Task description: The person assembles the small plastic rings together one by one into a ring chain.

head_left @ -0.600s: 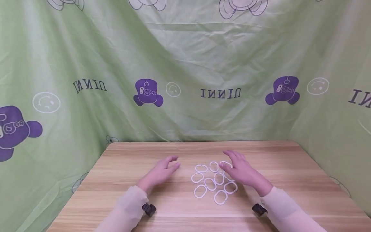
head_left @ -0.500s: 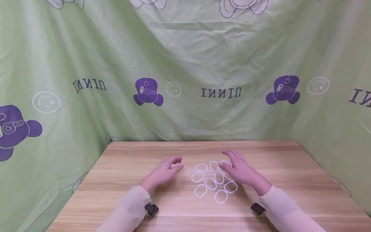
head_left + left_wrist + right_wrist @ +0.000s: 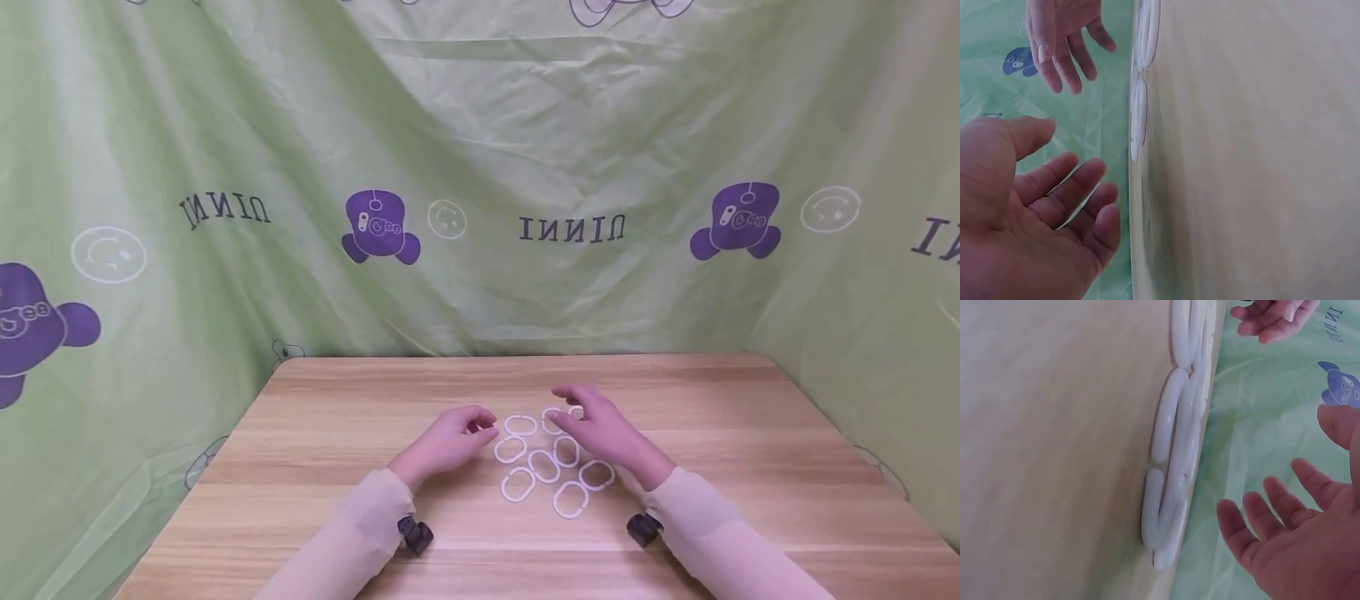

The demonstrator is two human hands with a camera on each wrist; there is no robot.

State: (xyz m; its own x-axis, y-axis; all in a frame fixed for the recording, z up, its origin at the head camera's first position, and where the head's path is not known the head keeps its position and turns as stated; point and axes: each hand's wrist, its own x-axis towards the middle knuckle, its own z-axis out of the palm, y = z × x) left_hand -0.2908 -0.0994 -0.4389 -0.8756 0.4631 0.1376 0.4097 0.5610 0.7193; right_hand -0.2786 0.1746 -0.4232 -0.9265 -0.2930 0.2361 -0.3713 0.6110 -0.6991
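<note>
Several white oval rings [image 3: 544, 467], like shower curtain rings with a small gap in each, lie flat in a loose cluster on the wooden table. My left hand [image 3: 453, 437] hovers just left of the cluster, fingers loosely bent and nothing held. Above the rings' far right side is my right hand [image 3: 604, 429], its thumb and fingers spread apart and hiding some rings from the head view. In the right wrist view, the palm [image 3: 1310, 550] is free of any object beside the white rings [image 3: 1172, 462]. The left wrist view likewise shows loosely curled, unoccupied fingers [image 3: 1094, 194].
The light wooden table [image 3: 337, 392] reaches back to a green patterned curtain [image 3: 480, 292], which hangs behind it and along both sides. A small black camera sits on each wrist, one at the left cuff [image 3: 416, 534] and one at the right [image 3: 644, 529].
My left hand has moved right, closer to the rings. My right hand has shifted somewhat left over the cluster. The head view has tilted slightly downward. The rings lie in the same arrangement.
</note>
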